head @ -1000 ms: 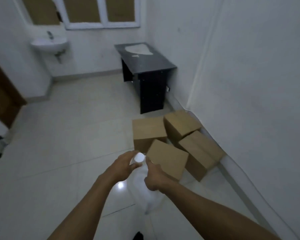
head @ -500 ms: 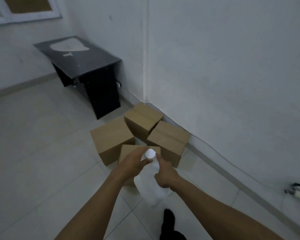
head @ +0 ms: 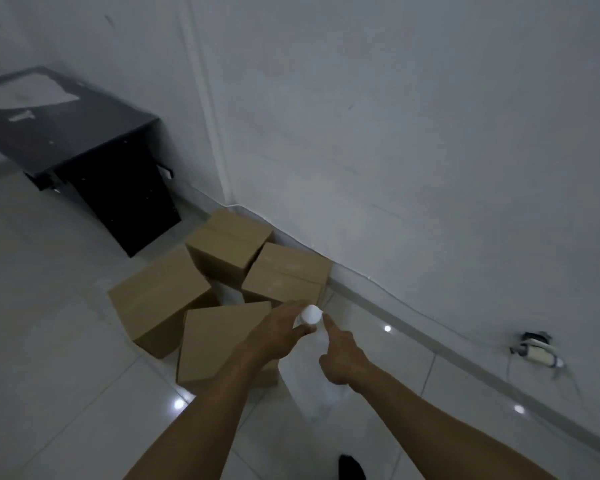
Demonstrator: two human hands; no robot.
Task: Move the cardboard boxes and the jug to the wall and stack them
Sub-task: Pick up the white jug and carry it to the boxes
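Several brown cardboard boxes sit clustered on the tiled floor by the white wall (head: 430, 133): a far box (head: 229, 242), one against the baseboard (head: 288, 271), a left box (head: 160, 292) and a near box (head: 219, 341). I hold a translucent white jug (head: 312, 400) with a white cap (head: 310, 314) just right of the near box. My left hand (head: 278, 332) grips its neck under the cap. My right hand (head: 343, 355) holds the jug's upper part, index finger stretched toward the cap. The jug's body is faint against the floor.
A black desk (head: 84, 140) stands against the wall beyond the boxes. A grey baseboard (head: 465, 362) runs along the wall, with a small fitting and a cable (head: 537, 353) on the floor beside it. A dark foot (head: 350, 467) shows at the bottom edge.
My view has turned right and drawn closer to the wall. Both hands have carried the jug from in front of the boxes to the right side of the near box.
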